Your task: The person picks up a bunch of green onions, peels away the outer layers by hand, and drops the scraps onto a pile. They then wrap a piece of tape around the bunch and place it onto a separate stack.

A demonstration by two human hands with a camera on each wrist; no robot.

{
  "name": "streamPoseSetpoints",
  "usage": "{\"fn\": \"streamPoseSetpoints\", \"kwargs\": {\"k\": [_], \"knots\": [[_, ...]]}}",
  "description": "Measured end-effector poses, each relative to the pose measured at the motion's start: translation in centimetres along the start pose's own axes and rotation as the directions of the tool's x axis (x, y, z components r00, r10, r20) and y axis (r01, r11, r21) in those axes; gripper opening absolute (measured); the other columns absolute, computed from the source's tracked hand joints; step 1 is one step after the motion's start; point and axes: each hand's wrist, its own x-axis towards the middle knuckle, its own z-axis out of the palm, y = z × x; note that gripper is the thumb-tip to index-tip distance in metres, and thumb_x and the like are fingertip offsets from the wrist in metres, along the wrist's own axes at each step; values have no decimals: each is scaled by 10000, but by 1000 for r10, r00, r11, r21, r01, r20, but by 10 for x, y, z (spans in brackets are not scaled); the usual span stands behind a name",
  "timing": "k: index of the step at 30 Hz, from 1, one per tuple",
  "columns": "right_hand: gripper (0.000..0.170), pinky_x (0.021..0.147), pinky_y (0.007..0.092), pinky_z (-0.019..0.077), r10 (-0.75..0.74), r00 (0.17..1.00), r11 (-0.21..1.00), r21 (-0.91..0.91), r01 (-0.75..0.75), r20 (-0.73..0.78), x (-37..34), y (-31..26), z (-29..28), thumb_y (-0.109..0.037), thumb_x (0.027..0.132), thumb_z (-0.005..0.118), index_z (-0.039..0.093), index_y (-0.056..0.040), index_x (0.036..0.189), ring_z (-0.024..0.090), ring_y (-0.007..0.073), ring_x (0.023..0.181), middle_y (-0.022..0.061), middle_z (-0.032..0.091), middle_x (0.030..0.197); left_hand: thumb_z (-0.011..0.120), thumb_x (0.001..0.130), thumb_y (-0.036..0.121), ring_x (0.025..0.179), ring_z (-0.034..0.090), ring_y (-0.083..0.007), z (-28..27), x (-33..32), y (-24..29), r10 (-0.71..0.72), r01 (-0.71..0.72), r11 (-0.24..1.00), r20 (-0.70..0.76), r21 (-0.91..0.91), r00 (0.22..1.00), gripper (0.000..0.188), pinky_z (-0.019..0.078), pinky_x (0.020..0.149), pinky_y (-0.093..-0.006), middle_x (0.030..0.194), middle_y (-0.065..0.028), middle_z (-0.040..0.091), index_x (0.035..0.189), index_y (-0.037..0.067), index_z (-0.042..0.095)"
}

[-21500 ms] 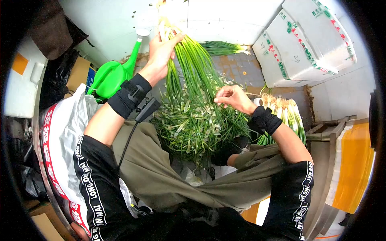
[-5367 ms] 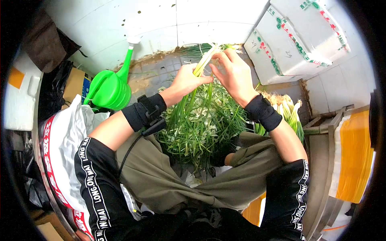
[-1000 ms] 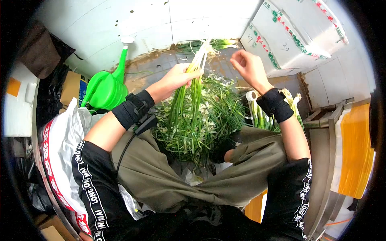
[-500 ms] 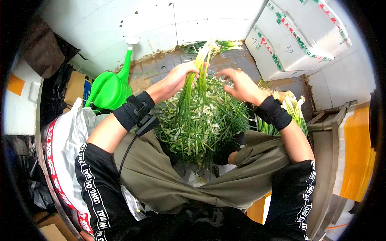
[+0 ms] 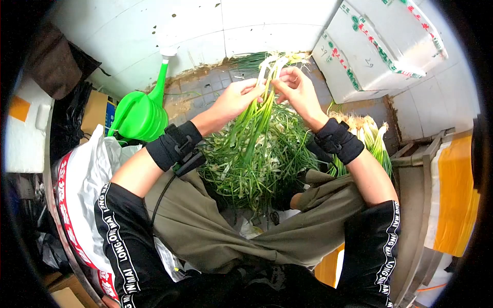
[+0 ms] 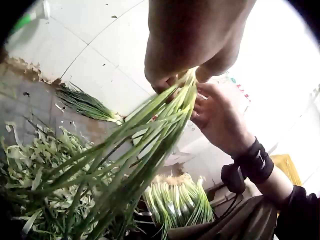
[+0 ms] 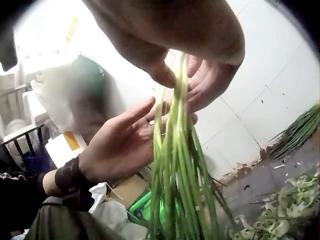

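Note:
A bunch of spring onions (image 5: pixel 250 127) is held up in front of me, white root ends at the top and green leaves hanging down. My left hand (image 5: pixel 231 105) grips the stalks below the white part, thumb across them. On the other side, my right hand (image 5: pixel 302 95) pinches stalks near their pale ends with thumb and fingers. In the right wrist view, the stalks (image 7: pixel 177 155) pass between both hands. Beneath them spreads a heap of leaf trimmings (image 5: pixel 251 177). The left wrist view shows the leaves (image 6: pixel 155 130) fanning out over that heap.
A tied bundle of spring onions (image 5: pixel 377 146) stands by my right knee, and another bunch (image 5: pixel 245 62) lies along the wall. White foam boxes (image 5: pixel 354 64) are stacked at the back right. To the left are a green watering can (image 5: pixel 141 117) and a white plastic bag (image 5: pixel 84 190).
My right hand, apart from the bunch a second ago, has come in to the left and now pinches stalks. My left hand keeps its grip, and the root ends have spread into two groups.

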Motion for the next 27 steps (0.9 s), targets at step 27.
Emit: {"fn": "streamPoseSetpoints", "kwargs": {"k": [27], "knots": [[209, 584, 250, 502, -487, 870, 776, -496, 390, -79, -1, -24, 1, -57, 839, 724, 612, -34, 1015, 609, 105, 665, 51, 592, 803, 509, 1032, 189, 842, 587, -86, 11, 8, -3, 48, -54, 953, -25, -299, 999, 134, 497, 747, -238, 967, -40, 609, 1084, 65, 499]]}}
